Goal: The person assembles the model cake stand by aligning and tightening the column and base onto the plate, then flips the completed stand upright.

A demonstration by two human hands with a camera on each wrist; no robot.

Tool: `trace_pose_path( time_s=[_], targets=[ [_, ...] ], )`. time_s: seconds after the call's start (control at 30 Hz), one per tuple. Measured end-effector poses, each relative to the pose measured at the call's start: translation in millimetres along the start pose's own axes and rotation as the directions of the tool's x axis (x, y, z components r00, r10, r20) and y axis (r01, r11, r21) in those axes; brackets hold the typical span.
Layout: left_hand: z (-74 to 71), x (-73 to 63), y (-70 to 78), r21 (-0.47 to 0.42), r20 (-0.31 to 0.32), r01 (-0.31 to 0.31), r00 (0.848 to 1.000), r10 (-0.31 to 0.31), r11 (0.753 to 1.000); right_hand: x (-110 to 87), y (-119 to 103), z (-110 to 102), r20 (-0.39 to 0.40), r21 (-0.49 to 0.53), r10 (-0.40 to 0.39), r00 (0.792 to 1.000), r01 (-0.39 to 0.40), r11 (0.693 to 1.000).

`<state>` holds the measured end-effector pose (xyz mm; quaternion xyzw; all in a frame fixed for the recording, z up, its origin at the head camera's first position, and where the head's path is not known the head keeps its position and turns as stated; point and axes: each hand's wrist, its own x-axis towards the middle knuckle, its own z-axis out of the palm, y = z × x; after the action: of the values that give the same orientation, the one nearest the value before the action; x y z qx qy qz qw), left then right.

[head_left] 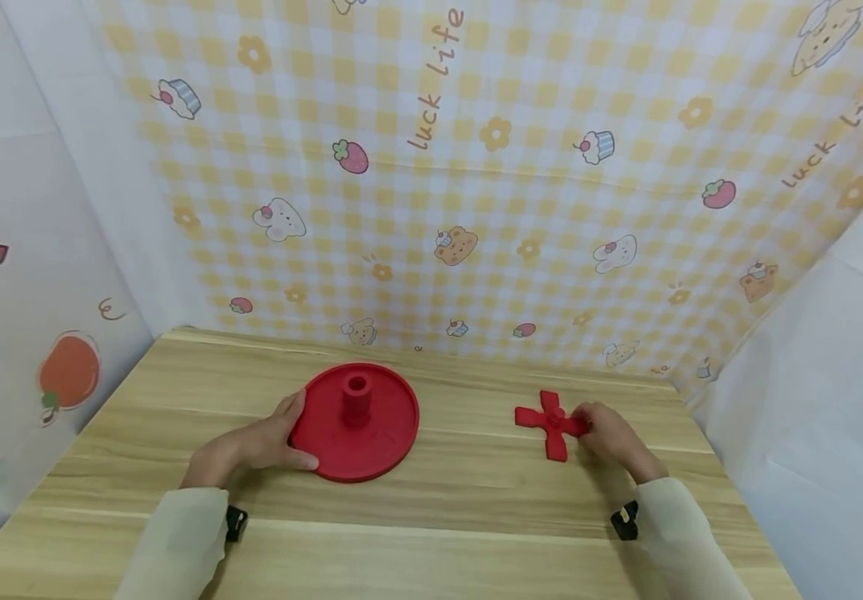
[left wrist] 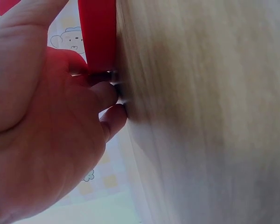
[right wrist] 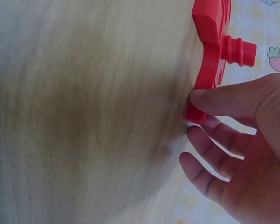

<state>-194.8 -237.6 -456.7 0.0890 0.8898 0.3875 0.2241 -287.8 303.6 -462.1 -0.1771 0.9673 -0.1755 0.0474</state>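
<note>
A round red disc (head_left: 386,433) with a low rim lies on the table, and a hollow post (head_left: 357,404) rises from its middle. My left hand (head_left: 266,442) grips its left edge, thumb at the near side. The left wrist view shows the disc's side wall (left wrist: 100,37) and fingers low against the wood. To the right, a red four-armed cross (head_left: 554,421) carries a short ribbed peg (right wrist: 238,50) at its centre. My right hand (head_left: 614,429) pinches the cross's right arm between thumb and forefinger; the other fingers are loosely bent beside it.
The wooden table (head_left: 431,550) reaches back to a yellow checked cloth (head_left: 431,200) with cartoon prints. White sheets hang at the left (head_left: 26,200) and right (head_left: 836,400). A stretch of bare wood separates the disc from the cross.
</note>
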Motion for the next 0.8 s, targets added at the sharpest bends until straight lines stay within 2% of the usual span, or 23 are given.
trace_pose_path(
  time_s=[0.1, 0.2, 0.3, 0.43, 0.57, 0.8],
  targets=[
    [-0.7, -0.5, 1.6, -0.001, 0.0, 0.001, 1.0, -0.001, 1.0, 0.8, 0, -2, 0.024, -0.01, 0.018, 1.0, -0.018, 1.0],
    [-0.9, -0.9, 2.9, 0.0, 0.0, 0.004, 1.0, -0.004, 1.0, 0.2, 1, -3, 0.017, -0.016, 0.002, 1.0, -0.002, 1.0],
    [-0.2, -0.6, 2.7, -0.003, 0.007, 0.01, 1.0, -0.01, 1.0, -1.5, 2, -1, -0.024, -0.011, -0.013, 1.0, 0.013, 1.0],
    [0.5, -0.1, 0.6, -0.015, 0.006, -0.001, 1.0, 0.001, 1.0, 1.2, -2, 3, -0.122, -0.006, -0.029, 0.992, 0.028, 1.0],
    [1.7, 0.6, -0.3, -0.013, 0.003, -0.007, 1.0, 0.007, 1.0, 7.1, -14, 5, -0.191, 0.025, -0.048, 0.98, 0.053, 0.998],
    [-0.1, -1.1, 0.9, -0.004, -0.005, -0.004, 1.0, 0.004, 1.0, 17.0, -50, 2, -0.224, 0.053, -0.106, 0.969, 0.12, 0.991]
  ],
)
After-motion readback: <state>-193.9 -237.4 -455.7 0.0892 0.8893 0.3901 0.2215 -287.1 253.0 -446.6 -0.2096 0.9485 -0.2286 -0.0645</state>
